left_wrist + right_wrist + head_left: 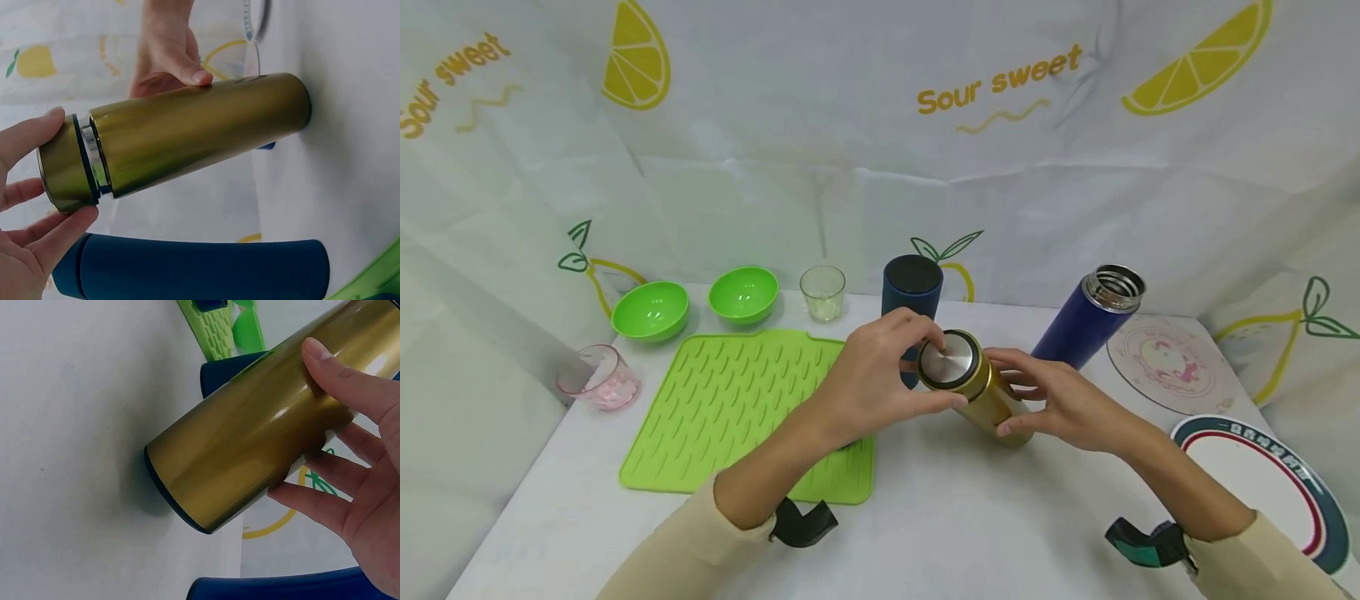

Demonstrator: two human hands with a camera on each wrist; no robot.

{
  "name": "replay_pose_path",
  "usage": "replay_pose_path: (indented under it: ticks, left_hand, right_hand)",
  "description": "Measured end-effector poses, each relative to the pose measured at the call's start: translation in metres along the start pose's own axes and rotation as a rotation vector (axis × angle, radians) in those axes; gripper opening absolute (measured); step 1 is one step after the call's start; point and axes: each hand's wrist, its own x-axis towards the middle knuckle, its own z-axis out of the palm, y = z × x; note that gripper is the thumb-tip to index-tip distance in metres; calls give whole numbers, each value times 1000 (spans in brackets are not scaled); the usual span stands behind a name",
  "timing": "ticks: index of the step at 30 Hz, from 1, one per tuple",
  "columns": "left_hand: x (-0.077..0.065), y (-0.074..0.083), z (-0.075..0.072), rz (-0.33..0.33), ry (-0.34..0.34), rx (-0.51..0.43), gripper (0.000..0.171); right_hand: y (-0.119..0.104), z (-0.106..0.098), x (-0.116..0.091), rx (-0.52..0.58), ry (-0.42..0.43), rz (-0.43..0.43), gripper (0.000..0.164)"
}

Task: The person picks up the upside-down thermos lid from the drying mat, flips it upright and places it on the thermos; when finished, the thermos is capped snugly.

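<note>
A gold thermos (992,408) leans toward the left in the head view, its base close over the white table. My left hand (880,371) pinches its cap (65,165), gold-sided with a steel top, between thumb and fingers. A silver neck (95,156) shows in the gap between cap and body. Lower down, my right hand (1063,400) grips the thermos body (250,425), thumb on one side and fingers on the other. Just behind my left hand stands a dark blue thermos (913,287) with its cap on. Beyond my right hand is a capless blue thermos (1078,325), steel mouth showing.
A green drying mat (715,417) lies at left, a small dark object (209,304) on it. Behind it stand two green bowls (651,310) and a clear glass (822,292); a pink glass (602,379) is further left. A round patterned board (1172,362) and white plate (1247,475) lie right.
</note>
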Motion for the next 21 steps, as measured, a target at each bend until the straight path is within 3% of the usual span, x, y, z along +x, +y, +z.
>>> replay_pose_path:
  ticks: [8,12,16,21]
  left_hand:
    - [1,-7,-3,36,-91,-106,45]
    - [1,-7,-7,62,-135,-110,43]
    - [2,-5,-6,95,-129,-38,47]
    - [2,2,-1,85,-5,185,69]
  right_hand:
    - [0,0,0,12,-4,-10,81]
    - [0,0,-1,6,2,-20,80]
    - [0,0,-1,4,7,-33,80]
    - [1,2,-1,-1,5,-48,79]
